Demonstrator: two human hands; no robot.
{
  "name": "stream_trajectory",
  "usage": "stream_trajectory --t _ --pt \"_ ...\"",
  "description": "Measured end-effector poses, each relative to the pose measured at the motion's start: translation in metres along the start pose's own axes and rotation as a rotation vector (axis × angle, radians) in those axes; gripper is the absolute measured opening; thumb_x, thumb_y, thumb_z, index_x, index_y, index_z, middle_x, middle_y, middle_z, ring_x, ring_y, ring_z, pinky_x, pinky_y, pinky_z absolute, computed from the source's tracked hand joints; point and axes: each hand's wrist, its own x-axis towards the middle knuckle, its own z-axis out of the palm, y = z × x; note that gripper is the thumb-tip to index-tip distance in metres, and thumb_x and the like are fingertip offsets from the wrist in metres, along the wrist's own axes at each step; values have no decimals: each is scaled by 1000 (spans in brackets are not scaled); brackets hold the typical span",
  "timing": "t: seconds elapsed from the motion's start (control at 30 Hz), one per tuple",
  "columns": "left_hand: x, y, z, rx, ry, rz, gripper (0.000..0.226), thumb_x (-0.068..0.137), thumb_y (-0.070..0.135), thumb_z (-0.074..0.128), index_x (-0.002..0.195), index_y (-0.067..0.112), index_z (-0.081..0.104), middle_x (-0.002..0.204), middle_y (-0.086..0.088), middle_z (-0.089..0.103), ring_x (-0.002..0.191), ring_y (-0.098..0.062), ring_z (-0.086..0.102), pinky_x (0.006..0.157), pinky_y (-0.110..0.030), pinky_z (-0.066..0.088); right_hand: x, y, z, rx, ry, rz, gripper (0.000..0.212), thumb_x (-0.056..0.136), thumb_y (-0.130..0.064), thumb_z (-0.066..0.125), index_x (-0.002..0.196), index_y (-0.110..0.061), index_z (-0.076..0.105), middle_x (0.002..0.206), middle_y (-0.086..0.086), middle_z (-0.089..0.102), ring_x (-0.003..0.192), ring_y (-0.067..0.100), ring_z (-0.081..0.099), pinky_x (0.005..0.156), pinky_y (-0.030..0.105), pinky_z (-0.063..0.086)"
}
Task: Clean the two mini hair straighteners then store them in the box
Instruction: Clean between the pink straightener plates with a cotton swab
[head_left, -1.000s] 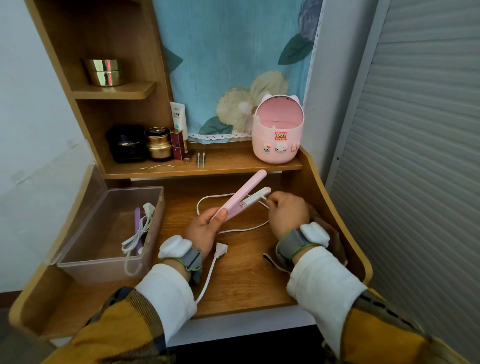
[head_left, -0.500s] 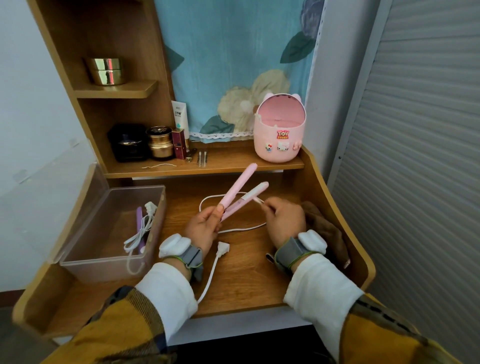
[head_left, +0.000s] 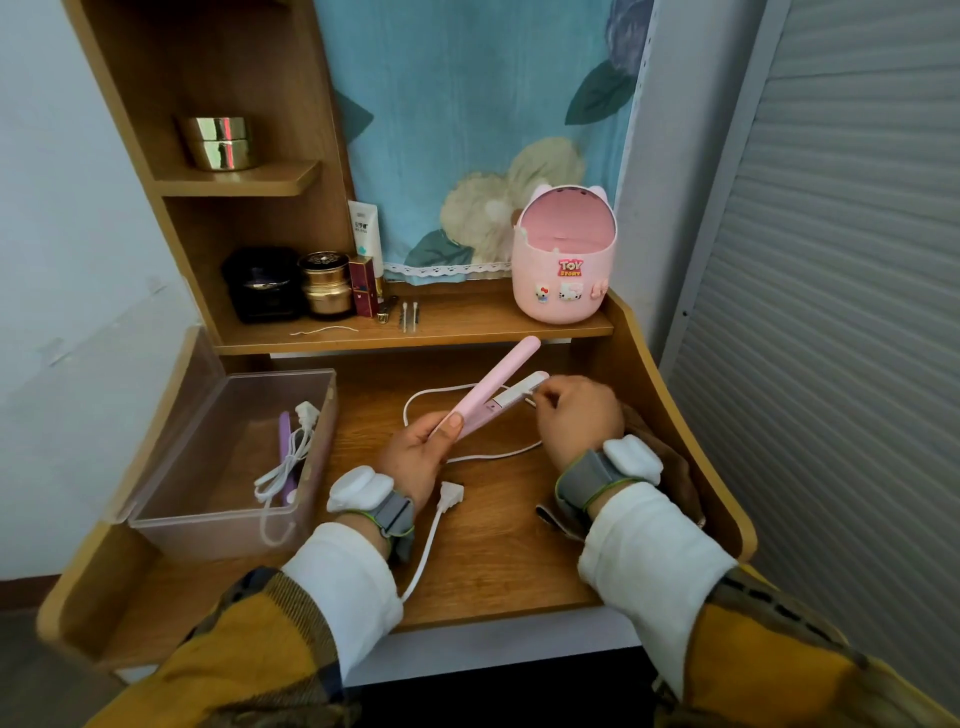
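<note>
My left hand (head_left: 415, 452) grips the base of a pink mini hair straightener (head_left: 498, 379), which points up and to the right above the desk with its two arms slightly apart. My right hand (head_left: 576, 415) is pinched on a thin white stick, apparently a cotton swab, with its tip at the white lower plate. The straightener's white cord (head_left: 431, 540) loops on the desk and ends in a plug (head_left: 451, 492). A purple mini straightener (head_left: 284, 441) with a coiled white cord lies inside the clear plastic box (head_left: 218, 514) at the left.
A brown cloth (head_left: 670, 467) lies under my right wrist by the desk's right edge. On the shelf behind stand a pink desktop bin (head_left: 563, 270), cosmetic jars, a tube and two cotton swabs (head_left: 410, 314). The box's lid leans open to the left.
The straightener's arms spread wider half a second ago and are now closer together. My right hand has slid up along the lower plate toward its tip.
</note>
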Motion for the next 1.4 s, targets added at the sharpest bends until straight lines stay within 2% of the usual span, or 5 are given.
stream_trajectory --t 0.1,0.63,0.93,1.23,1.4 --pt "-1 1 0 -8 -4 -12 18 95 42 42 104 36 58 74 12 54 71 -9 49 66 -27 37 8 0 -6 -60 28 95 23 96 -25 45 104 -17 65 101 6 65 90 24 61 77 33 53" --pt "-3 6 3 -182 84 -98 21 97 34 42 94 30 62 74 4 55 71 -12 49 68 -26 41 -33 -37 8 38 -180 -255 22 95 -23 47 102 -15 66 98 5 65 89 20 59 82 29 50" --pt "-4 10 3 -187 46 -73 20 99 34 38 98 29 58 72 3 53 62 -8 48 52 -14 38 -25 -31 3 202 -152 -86 17 92 -23 55 95 -16 71 87 4 68 77 16 59 66 24 43" --pt "-2 4 2 -36 -41 -21 19 99 35 37 105 32 55 76 2 53 70 -11 49 63 -22 39 1 -20 -13 283 5 179 17 91 -25 56 85 -16 69 81 2 66 78 19 61 71 31 51" --pt "0 3 2 -36 -30 -27 21 99 36 36 102 32 56 73 0 52 68 -13 49 62 -24 38 -13 -30 -4 229 -114 -9 18 90 -25 57 88 -13 70 82 8 68 79 23 62 72 35 53"
